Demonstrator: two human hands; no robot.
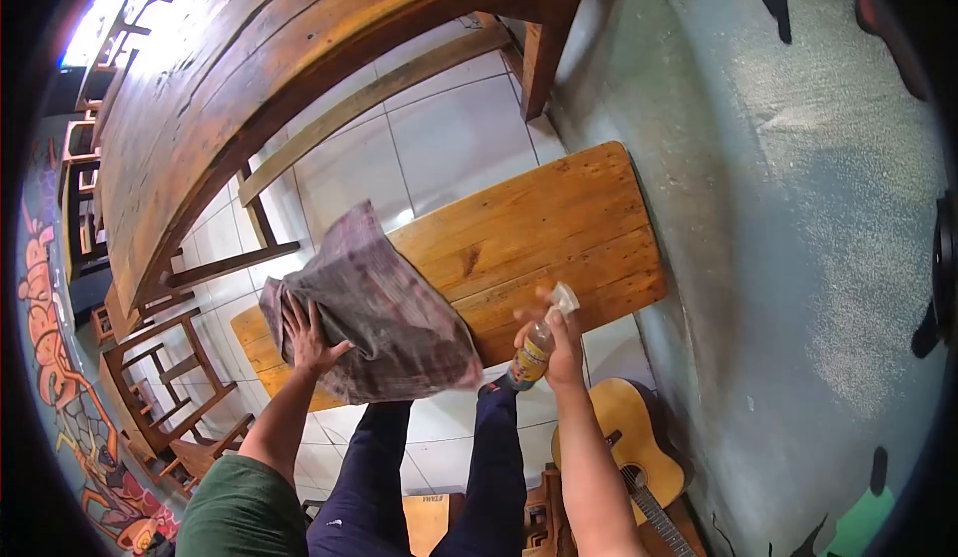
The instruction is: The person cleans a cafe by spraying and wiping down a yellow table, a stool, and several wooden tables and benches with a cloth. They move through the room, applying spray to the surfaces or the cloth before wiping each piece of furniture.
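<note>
The person is standing at the near edge of a low wooden bench, dark trouser legs just short of it. The right hand is wrapping its fingers closed around a small spray bottle, holding it over the bench's near edge. The bottle is clear plastic with a yellow label, and some pale liquid seems to be sitting inside, though how full it is cannot be told. Its long axis is running tilted, base toward the person and white nozzle pointing up and away over the planks. The left hand is spreading flat, fingers wide, pressing on a cloth lying across the left part of the bench. The cloth is a faded checked fabric, grey and reddish, rumpled, and it is draping over the near edge of the bench. The bench top is made of long planks, orange-brown and knotted. Beside the bench on the right, by the person's feet, an acoustic guitar is lying against a rough grey painted wall. Beyond the bench, across white floor tiles, a big wooden table is standing.
</note>
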